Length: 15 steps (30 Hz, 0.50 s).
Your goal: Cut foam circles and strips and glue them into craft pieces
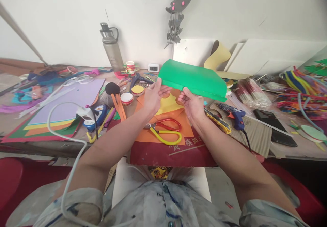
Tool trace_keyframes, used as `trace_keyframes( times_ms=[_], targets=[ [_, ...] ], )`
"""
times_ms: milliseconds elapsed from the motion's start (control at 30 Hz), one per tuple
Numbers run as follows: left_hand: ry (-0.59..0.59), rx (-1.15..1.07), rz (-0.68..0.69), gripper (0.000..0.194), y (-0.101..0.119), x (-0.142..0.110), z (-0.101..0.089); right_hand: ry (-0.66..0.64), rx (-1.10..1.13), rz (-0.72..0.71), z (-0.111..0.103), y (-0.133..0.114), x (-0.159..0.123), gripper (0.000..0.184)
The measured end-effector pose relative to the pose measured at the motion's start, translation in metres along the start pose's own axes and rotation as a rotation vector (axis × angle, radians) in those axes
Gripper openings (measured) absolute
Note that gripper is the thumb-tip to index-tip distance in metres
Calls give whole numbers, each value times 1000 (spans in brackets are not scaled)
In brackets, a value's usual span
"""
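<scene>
Both hands hold up a curved sheet of green paper (191, 75) over the middle of the table. My left hand (155, 95) pinches its left end, while my right hand (191, 102) grips the lower edge near the middle. Along that lower edge runs a narrow folded strip. Below the hands, scissors (167, 135) with one red and one yellow handle lie on orange paper (189, 130). A piece of yellow paper (166, 106) shows between my wrists, partly covered by the hands.
Stacked coloured paper (63, 99), a blue-and-white device (95, 118) and a white cable (52, 128) are on the left. A bottle (112, 49) stands by the wall. Rightward lie a yellow cutter (219, 121), a blue glue gun (237, 118), corrugated cardboard (255, 138) and a phone (274, 126).
</scene>
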<state>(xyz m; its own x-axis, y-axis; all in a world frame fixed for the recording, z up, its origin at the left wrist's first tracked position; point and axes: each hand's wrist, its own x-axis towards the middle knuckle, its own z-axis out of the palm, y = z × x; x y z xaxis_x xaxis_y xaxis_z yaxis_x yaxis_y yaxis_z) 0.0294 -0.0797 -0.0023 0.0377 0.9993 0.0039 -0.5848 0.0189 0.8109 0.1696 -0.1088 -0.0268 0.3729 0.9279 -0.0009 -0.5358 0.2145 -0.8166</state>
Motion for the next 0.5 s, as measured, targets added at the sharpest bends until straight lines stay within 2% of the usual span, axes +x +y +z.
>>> trace_keyframes(
  times_ms=[100, 300, 400, 500],
  targets=[
    [-56, 28, -49, 49, -5, -3, 3, -32, -12, 3, 2, 2, -4, 31],
    [8, -3, -54, 53, -4, -3, -1, -98, -24, -11, 6, 9, -8, 30],
    [-2, -8, -65, 50, -4, -3, -1, -92, -10, -16, 5, 11, -7, 30],
    [-63, 7, -77, 46, -7, -3, 0, -59, -28, -26, 3, 10, -5, 30]
  ],
)
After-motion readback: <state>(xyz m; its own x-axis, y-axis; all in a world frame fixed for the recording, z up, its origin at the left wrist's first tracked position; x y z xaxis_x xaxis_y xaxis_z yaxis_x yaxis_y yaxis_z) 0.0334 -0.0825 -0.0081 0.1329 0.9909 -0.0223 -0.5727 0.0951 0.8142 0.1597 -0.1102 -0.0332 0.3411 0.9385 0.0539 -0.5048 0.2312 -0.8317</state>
